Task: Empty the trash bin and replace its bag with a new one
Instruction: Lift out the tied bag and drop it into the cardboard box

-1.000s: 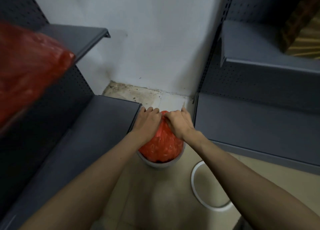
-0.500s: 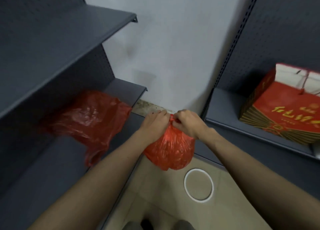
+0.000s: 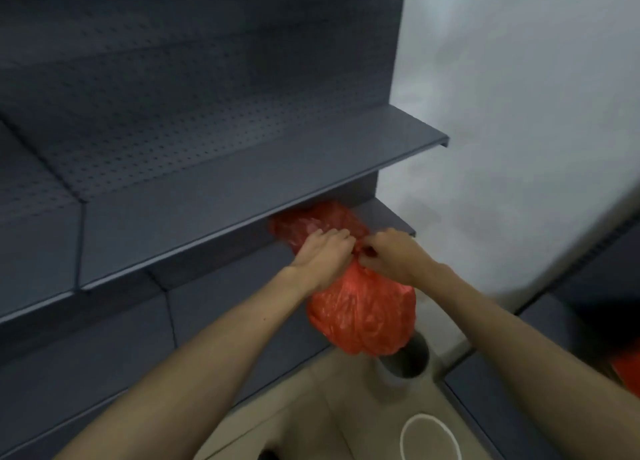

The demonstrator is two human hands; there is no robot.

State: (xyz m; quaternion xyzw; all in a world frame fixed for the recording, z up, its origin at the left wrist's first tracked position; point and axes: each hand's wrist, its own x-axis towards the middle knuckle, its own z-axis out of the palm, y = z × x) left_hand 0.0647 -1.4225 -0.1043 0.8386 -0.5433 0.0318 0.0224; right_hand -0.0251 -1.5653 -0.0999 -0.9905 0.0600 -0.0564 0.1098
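Fingers (image 3: 341, 235) of left hand (image 3: 323, 255) and right hand (image 3: 391, 251) curled, pinching gathered neck of red trash bag (image 3: 363, 315). Bag body hanging below both fists, above grey trash bin (image 3: 405, 362).

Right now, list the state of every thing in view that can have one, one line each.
Full red bag: lifted clear of the bin, neck gathered shut.
Left hand: gripping the bag's neck.
Right hand: pinching the bag's neck.
Trash bin: upright on the floor, no bag seen inside.
Second red bag: crumpled, lying on the lower shelf.
White ring: flat on the floor.
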